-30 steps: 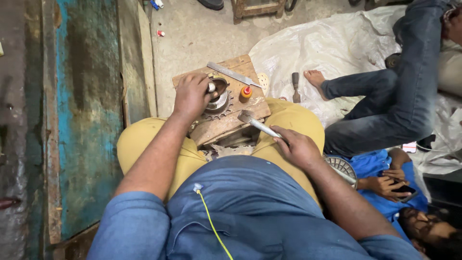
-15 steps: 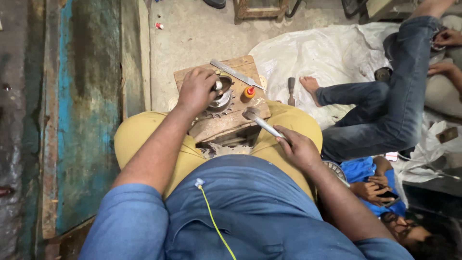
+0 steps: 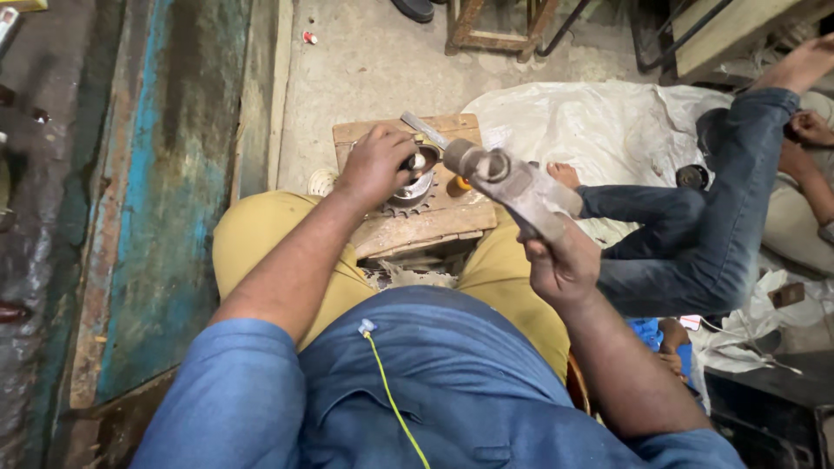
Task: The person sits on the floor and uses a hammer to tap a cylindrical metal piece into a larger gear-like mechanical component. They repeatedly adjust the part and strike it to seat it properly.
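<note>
Bare concrete floor (image 3: 365,61) lies open at upper centre, above the wooden block (image 3: 417,221). Right of it, another person's legs (image 3: 695,226) and a white sheet (image 3: 591,122) crowd the way; a blue metal panel (image 3: 165,200) walls the left.

Small wooden block (image 3: 417,227) resting across yellow-trousered thighs, serving as the work surface, worn and pale. On it: toothed metal sprocket (image 3: 415,198) near the middle, flat metal file (image 3: 423,129) slanting over the far edge, small orange piece (image 3: 463,183) just beside the sprocket on the right. Beyond and beneath, grey concrete floor (image 3: 365,61). On the floor: crumpled white sheet (image 3: 591,130) to the right, wooden stool legs (image 3: 486,35) at the far edge, small red scrap (image 3: 307,37) at far left.
</note>
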A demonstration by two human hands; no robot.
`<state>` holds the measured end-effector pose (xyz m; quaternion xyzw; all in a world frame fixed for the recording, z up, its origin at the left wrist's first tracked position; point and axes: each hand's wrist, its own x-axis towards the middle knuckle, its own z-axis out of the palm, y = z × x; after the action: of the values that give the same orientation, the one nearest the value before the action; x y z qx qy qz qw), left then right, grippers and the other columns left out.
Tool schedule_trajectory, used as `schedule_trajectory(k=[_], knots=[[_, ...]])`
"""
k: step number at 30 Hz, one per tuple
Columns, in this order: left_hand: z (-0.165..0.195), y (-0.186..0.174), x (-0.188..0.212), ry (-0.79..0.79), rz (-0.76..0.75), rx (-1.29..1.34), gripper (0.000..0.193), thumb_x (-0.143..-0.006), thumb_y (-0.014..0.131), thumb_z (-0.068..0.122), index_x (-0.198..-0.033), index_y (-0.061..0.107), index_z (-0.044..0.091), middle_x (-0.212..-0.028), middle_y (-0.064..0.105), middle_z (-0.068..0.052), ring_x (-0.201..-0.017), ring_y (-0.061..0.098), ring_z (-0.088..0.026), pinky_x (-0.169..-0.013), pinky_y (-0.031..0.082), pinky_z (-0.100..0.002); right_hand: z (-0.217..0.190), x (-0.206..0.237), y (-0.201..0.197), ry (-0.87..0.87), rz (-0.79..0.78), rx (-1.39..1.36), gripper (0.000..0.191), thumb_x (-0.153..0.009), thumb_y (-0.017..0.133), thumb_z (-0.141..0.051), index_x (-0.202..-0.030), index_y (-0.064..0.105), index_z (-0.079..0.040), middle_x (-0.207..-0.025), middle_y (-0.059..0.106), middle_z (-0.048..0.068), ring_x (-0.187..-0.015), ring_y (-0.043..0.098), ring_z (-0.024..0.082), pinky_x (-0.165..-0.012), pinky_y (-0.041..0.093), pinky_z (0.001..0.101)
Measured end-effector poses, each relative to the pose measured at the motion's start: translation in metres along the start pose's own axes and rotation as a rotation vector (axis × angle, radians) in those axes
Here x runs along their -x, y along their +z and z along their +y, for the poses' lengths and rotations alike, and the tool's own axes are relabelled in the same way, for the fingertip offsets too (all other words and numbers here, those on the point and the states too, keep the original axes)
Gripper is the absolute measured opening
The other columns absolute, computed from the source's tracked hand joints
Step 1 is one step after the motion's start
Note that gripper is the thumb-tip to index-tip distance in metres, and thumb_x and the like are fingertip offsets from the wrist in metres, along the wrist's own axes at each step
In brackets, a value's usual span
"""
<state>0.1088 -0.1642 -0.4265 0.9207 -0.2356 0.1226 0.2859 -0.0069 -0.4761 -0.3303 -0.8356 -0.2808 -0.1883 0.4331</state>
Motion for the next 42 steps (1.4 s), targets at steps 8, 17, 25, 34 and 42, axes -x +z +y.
schedule_trajectory(k=[8,17,25,34,42], knots=[[0.003,-0.006,0.001,-0.031,-0.035,0.016,0.047,-0.069,0.081,0.009,-0.115,0.072,0.010,-0.127,0.066,-0.008,-0.123,0.055,-0.032,-0.099,0.050,-0.045,0.016,-0.003,0.005,0.272,-0.259,0.155,0.042,-0.100,0.067,-0.014,-0.141,0.064,-0.008,-0.087,0.069,0.013,-0.069,0.064,0.019,-0.067,0.052,0.0328],[0.002,-0.020,-0.012,-0.005,-0.200,-0.055,0.042,-0.078,0.079,0.010,-0.118,0.068,0.010,-0.133,0.067,-0.011,-0.121,0.062,-0.032,-0.098,0.052,-0.044,0.029,0.084,-0.032,0.843,-0.278,-0.079,0.046,-0.100,0.063,-0.018,-0.145,0.062,-0.011,-0.079,0.065,-0.001,-0.066,0.052,0.005,-0.064,0.049,0.0232],[0.010,-0.050,-0.025,-0.143,-0.383,0.045,0.064,-0.084,0.081,0.021,-0.143,0.057,0.012,-0.121,0.069,-0.020,-0.110,0.067,-0.038,-0.094,0.053,-0.046,0.043,0.103,-0.024,0.726,-0.321,-0.205,0.044,-0.098,0.066,-0.017,-0.139,0.061,-0.002,-0.110,0.076,0.002,-0.089,0.063,0.008,-0.081,0.053,0.0264],[0.019,-0.046,-0.019,-0.233,-0.348,0.020,0.056,-0.084,0.082,0.027,-0.135,0.063,0.011,-0.117,0.070,-0.019,-0.106,0.068,-0.037,-0.091,0.053,-0.045,0.027,0.085,-0.031,0.707,-0.426,-0.013,0.052,-0.091,0.073,-0.030,-0.138,0.062,-0.011,-0.104,0.077,0.015,-0.086,0.076,0.021,-0.080,0.056,0.0342],[0.048,-0.036,-0.028,-0.156,-0.197,-0.093,0.045,-0.083,0.083,0.025,-0.122,0.069,0.006,-0.110,0.072,-0.016,-0.107,0.067,-0.038,-0.090,0.053,-0.047,0.028,0.087,-0.035,0.705,-0.428,-0.031,0.053,-0.090,0.073,-0.030,-0.138,0.062,-0.012,-0.100,0.078,0.014,-0.087,0.077,0.024,-0.080,0.057,0.0357]])
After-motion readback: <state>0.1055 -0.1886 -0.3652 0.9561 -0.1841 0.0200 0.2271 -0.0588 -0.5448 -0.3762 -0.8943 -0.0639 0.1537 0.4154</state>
